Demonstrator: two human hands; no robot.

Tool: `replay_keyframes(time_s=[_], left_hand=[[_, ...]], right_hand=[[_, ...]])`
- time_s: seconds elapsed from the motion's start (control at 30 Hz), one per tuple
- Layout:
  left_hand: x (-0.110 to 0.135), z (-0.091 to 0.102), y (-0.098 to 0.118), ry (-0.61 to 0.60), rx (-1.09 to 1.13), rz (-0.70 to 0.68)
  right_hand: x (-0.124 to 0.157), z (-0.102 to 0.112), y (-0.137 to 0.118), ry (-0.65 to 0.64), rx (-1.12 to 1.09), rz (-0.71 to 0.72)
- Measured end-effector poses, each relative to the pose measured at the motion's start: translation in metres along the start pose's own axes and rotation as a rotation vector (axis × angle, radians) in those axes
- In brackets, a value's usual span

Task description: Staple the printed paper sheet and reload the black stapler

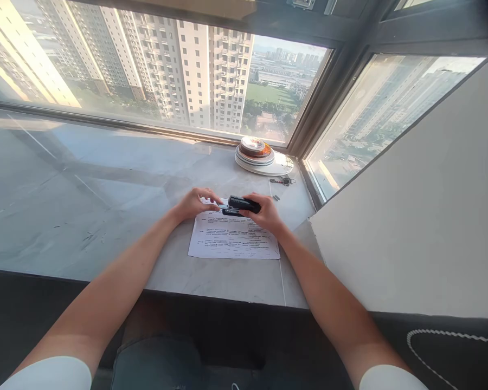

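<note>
My right hand (265, 211) is wrapped round a black stapler (241, 203), held over printed sheets of paper (231, 238). The stapler's upper and lower halves stand apart at the front, and a silver metal part (223, 206) sticks out to the left between them. At that metal part the thumb and fingers of my left hand (198, 204) pinch together; whether they also hold a staple is too small to tell. The paper lies flat on the grey marble-look sill, its top edge partly hidden by my hands and the stapler.
Small grey pieces, perhaps staple strips (276, 198), lie right of my right hand. Behind them are keys (283, 181) and a stack of plates and lids (255, 158) in the window corner. A white wall (410, 216) bounds the right side; the sill's front edge (228, 299) runs below my arms.
</note>
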State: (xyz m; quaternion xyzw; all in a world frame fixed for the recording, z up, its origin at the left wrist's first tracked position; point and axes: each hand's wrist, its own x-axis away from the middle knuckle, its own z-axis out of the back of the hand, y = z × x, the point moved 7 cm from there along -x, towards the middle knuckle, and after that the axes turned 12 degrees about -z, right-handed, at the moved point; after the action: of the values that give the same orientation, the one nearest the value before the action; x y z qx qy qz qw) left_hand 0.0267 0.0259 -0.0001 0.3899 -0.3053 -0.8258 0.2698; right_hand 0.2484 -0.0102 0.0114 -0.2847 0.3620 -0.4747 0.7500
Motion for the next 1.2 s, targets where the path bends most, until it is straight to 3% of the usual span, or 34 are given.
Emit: replay_keyframes(time_s=[0.17,0.27,0.43,0.57,0.67,0.9,1.2], left_hand=[[0.002,-0.014,0.005,-0.156,0.047,-0.045],[0.002,-0.012,0.005,-0.148,0.066,-0.045],[0.000,0.011,0.001,0.100,0.193,-0.048],[0.004,0.033,-0.013,0.386,0.240,0.022],[0.005,0.035,-0.021,0.406,0.229,0.073],[0.005,0.035,-0.033,0.397,0.222,0.109],[0.006,0.037,-0.033,0.397,0.201,0.115]], right_hand=[[0.012,-0.028,-0.028,-0.125,0.013,0.151],[0.013,-0.031,-0.034,-0.119,0.003,0.142],[0.010,-0.029,-0.027,-0.055,-0.051,0.005],[0.012,-0.041,-0.028,-0.207,-0.001,0.025],[0.018,-0.044,-0.028,-0.321,0.067,0.050],[0.040,-0.022,-0.022,-0.384,0.129,-0.026],[0.070,0.036,0.015,-0.312,0.111,-0.220]])
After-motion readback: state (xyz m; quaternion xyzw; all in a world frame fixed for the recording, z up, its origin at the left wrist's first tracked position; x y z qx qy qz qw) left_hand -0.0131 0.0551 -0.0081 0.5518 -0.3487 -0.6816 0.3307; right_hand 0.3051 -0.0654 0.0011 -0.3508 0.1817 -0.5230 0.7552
